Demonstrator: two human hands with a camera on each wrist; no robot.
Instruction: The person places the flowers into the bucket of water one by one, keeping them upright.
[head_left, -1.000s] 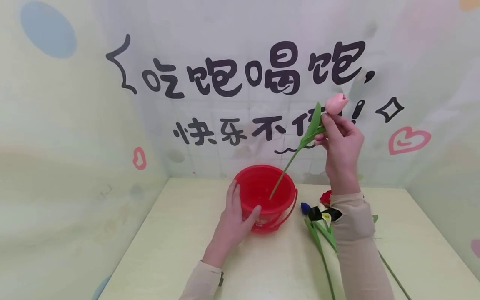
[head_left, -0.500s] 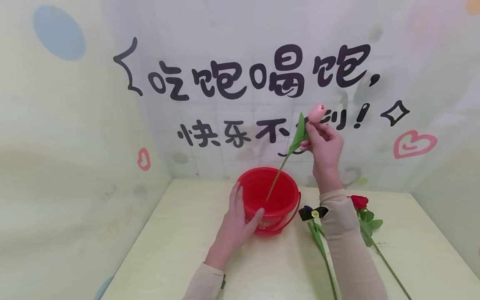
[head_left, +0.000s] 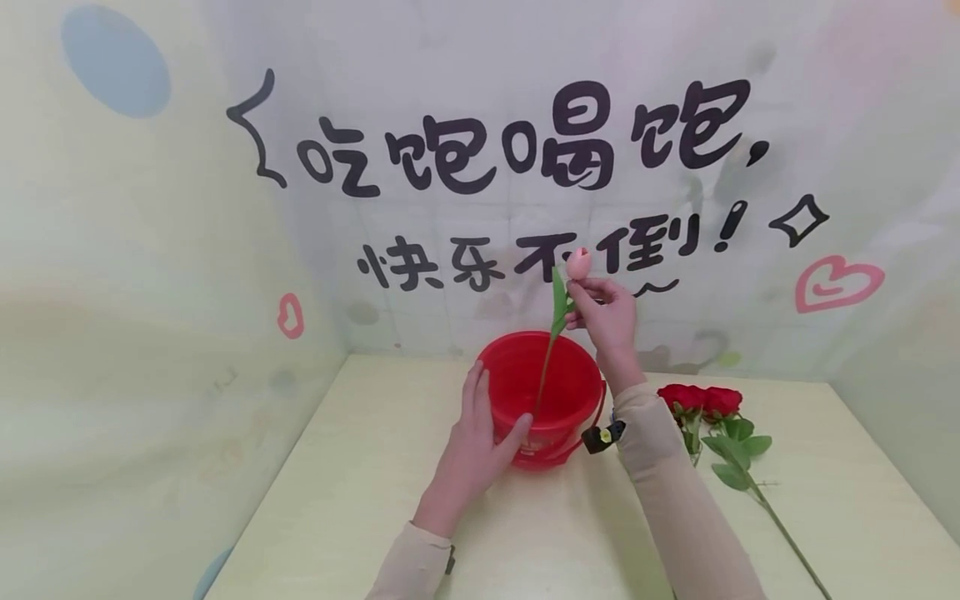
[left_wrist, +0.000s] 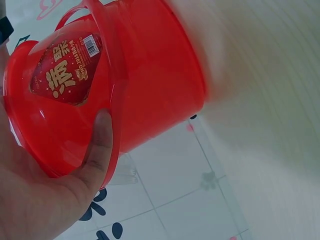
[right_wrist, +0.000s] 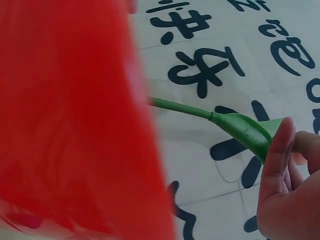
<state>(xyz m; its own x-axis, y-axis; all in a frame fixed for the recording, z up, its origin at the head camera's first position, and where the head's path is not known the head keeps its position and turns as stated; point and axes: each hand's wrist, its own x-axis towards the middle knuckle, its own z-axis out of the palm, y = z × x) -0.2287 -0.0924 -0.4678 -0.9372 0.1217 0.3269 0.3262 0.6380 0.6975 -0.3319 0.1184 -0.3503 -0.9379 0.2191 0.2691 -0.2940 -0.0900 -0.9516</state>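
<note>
While the left hand (head_left: 467,442) rests spread against the left and near sides of one red bucket (head_left: 517,371), the raised right hand (head_left: 611,321) pinches one pink tulip (head_left: 579,264) below its bloom, stem slanting down into the bucket. Two red roses (head_left: 722,402) lie at right.

Pale counter (head_left: 555,542); whitish back wall (head_left: 480,50) with black Chinese lettering (head_left: 581,129), pink heart outline (head_left: 838,287); left wall (head_left: 150,275) has big blue oval (head_left: 116,61).
</note>
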